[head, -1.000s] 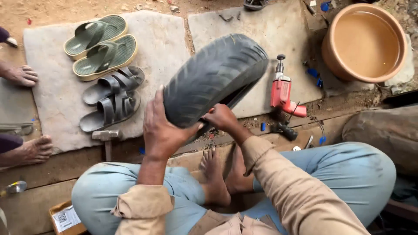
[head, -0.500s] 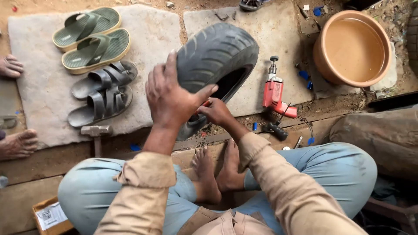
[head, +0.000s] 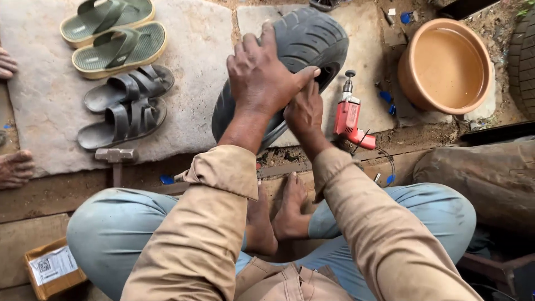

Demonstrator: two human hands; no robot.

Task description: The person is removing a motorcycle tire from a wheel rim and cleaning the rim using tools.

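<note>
A dark grey rubber tyre (head: 312,42) stands tilted on a stone slab in front of me. My left hand (head: 262,75) lies spread over its upper tread and grips it. My right hand (head: 304,111) is tucked under the left one, its fingers reaching into the tyre's inner opening; what they hold there is hidden. I sit cross-legged in light blue trousers, with my bare feet (head: 281,214) below the tyre.
A red electric drill (head: 348,117) lies just right of the tyre. A brown basin of water (head: 446,64) stands far right. Green sandals (head: 114,30), grey sandals (head: 125,106) and a hammer (head: 116,159) lie left. Another person's bare feet (head: 14,167) show at the left edge.
My left hand has slid up from the tyre's lower side onto its top tread. The tyre has turned more upright, and my right hand has moved up with it.
</note>
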